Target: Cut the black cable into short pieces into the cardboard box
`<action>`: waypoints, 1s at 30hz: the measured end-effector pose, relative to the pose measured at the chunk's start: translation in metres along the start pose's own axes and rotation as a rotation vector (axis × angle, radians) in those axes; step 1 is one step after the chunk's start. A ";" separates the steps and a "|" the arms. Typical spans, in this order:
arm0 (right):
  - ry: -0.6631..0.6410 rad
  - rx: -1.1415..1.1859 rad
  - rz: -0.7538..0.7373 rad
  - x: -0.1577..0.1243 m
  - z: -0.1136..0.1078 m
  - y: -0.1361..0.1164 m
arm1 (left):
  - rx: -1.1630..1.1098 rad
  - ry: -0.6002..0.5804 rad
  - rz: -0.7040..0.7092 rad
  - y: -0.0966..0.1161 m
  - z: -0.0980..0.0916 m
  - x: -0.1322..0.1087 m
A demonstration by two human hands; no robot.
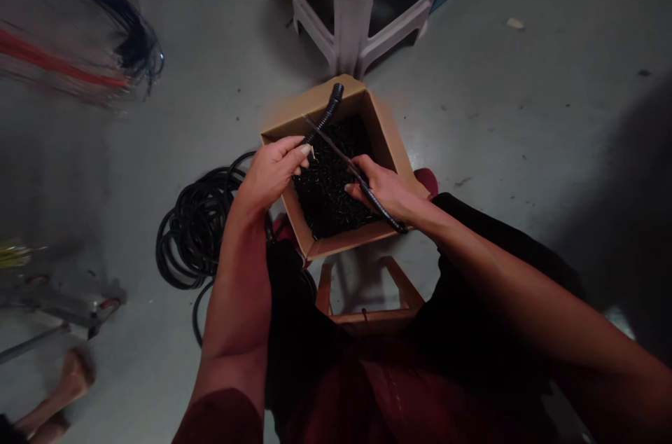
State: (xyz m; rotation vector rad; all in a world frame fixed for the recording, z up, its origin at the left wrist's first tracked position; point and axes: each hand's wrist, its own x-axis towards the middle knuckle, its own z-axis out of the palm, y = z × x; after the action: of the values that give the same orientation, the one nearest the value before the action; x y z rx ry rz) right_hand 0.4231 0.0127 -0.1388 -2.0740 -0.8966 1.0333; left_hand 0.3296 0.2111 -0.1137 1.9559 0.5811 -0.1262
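My left hand (270, 172) is shut around a black corrugated conduit (326, 115), whose end rises over the far rim of a cardboard box (309, 108). My right hand (382, 190) grips a thin, straight black length of tube (349, 162) that crosses the box diagonally, its lower end (391, 216) sticking out past my palm. Both hands are above the box's open top. Inside lies a heap of small black cut pieces (328, 192). My fingers hide part of the heap and the near box wall.
A coil of black cable (197, 227) lies on the grey floor left of the box. A wooden stool (370, 304) stands below it, and a white plastic stool (351, 10) stands beyond. Blurred coloured wire bundles (105, 45) hang at upper left, with a metal frame (63, 304) at lower left.
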 end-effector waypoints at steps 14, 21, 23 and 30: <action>-0.031 0.036 0.009 -0.002 0.000 -0.005 | -0.022 -0.029 0.020 0.002 0.003 0.000; -0.029 0.048 -0.011 -0.003 0.000 -0.003 | 0.052 -0.084 0.032 0.005 0.004 -0.001; -0.029 0.045 -0.014 -0.003 0.001 -0.003 | 0.064 -0.102 0.039 0.006 0.004 -0.001; -0.020 0.007 0.000 -0.003 0.000 -0.005 | 0.084 -0.085 0.012 0.009 0.003 -0.004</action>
State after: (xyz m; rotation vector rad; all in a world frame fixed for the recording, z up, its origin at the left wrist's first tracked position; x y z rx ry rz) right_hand 0.4208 0.0135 -0.1335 -2.0610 -0.9022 1.0576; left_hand 0.3311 0.2043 -0.1063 2.0248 0.5146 -0.2287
